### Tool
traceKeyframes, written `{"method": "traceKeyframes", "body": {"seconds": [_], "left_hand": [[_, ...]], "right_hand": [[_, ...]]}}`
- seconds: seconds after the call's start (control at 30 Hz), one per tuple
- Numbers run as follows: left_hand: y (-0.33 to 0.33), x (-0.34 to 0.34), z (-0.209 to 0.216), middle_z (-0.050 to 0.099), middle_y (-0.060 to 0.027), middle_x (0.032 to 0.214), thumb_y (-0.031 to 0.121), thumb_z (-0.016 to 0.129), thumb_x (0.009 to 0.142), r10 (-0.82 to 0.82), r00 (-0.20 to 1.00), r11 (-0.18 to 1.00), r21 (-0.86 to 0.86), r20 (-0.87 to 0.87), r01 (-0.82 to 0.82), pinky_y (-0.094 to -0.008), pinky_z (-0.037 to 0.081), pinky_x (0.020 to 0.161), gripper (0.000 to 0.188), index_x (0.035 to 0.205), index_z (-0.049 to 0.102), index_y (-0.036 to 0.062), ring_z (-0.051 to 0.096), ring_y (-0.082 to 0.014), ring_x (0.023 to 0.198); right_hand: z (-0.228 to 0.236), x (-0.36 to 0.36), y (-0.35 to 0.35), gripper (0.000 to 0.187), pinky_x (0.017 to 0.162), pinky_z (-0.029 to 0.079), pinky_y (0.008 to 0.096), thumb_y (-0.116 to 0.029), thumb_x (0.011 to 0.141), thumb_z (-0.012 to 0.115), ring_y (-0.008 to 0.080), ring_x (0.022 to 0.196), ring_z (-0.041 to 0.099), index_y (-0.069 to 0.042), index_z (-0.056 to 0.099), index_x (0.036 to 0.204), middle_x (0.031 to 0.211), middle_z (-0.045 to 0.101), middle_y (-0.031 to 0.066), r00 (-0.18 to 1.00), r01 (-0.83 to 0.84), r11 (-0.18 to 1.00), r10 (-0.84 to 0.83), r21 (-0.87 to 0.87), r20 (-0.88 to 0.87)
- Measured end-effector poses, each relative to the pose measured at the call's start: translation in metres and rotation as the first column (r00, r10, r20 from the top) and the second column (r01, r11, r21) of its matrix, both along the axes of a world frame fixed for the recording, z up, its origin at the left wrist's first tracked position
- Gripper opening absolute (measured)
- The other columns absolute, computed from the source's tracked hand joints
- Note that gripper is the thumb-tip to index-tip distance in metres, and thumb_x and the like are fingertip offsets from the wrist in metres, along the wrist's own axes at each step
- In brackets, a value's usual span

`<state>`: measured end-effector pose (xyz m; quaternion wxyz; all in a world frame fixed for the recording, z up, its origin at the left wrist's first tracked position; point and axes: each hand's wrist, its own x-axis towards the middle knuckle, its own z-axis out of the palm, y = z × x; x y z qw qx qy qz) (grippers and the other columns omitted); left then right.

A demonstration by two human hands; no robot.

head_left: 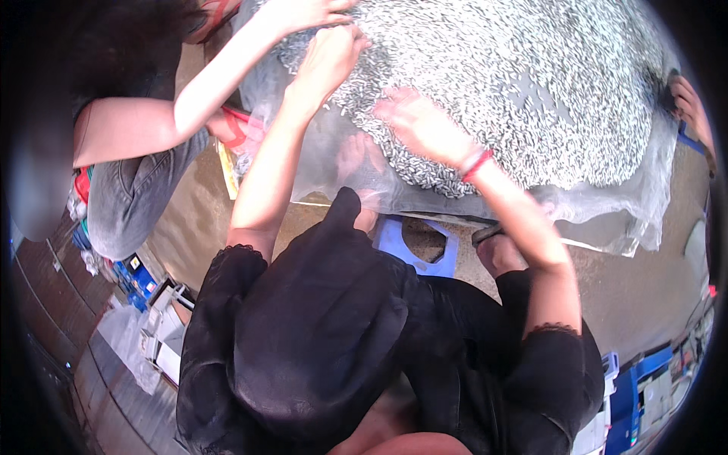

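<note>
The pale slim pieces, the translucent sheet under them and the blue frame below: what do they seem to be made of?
Pale slim pieces: possibly organic, bright and slender, but too small to tell.
Translucent sheet: probably thin plastic film or fine mesh, faintly shiny; it is see-through and crinkled.
Blue frame: likely moulded plastic, smooth and evenly coloured.

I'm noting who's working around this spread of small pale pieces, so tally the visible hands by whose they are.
Wearer's hands: 2 (left hand, right hand)
Left-side co-worker's hand: 1
Right-edge person's hand: 1
Total: 4 hands
</note>
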<state>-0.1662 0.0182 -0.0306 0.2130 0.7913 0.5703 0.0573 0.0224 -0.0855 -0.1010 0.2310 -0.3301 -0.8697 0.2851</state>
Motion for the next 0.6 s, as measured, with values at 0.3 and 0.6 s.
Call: {"method": "traceKeyframes", "body": {"seconds": [0.3, 0.6], "left_hand": [[-0.054, -0.033, 0.037, 0.061, -0.0177, 0.086, 0.017, 0.057, 0.081, 0.173, 0.979, 0.984, -0.049, 0.107, -0.169, -0.0423, 0.044, 0.073, 0.016, 0.088, 0.062, 0.003, 0.059, -0.0338, 0.084], [-0.095, -0.07, 0.015, 0.063, -0.0165, 0.084, 0.016, 0.057, 0.084, 0.391, 0.9, 0.909, -0.234, 0.195, -0.344, -0.0396, 0.045, 0.069, 0.016, 0.093, 0.061, 0.0035, 0.061, -0.0319, 0.08]], "right_hand": [[-0.024, -0.019, 0.059, 0.067, 0.109, 0.014, 0.0512, -0.003, 0.081, 0.043, 0.0234, 0.135, 0.022, -0.038, 0.029, 0.137, 0.144, 0.028, -0.0032, 0.828, 0.254, 0.914, -0.374, 0.315, 0.417], [-0.03, 0.145, 0.09, 0.047, 0.1, 0.025, 0.0607, -0.024, 0.091, 0.038, 0.0368, 0.129, 0.03, -0.039, 0.031, 0.135, 0.145, 0.027, -0.001, 0.512, 0.482, 0.796, -0.595, 0.367, 0.62]]}}
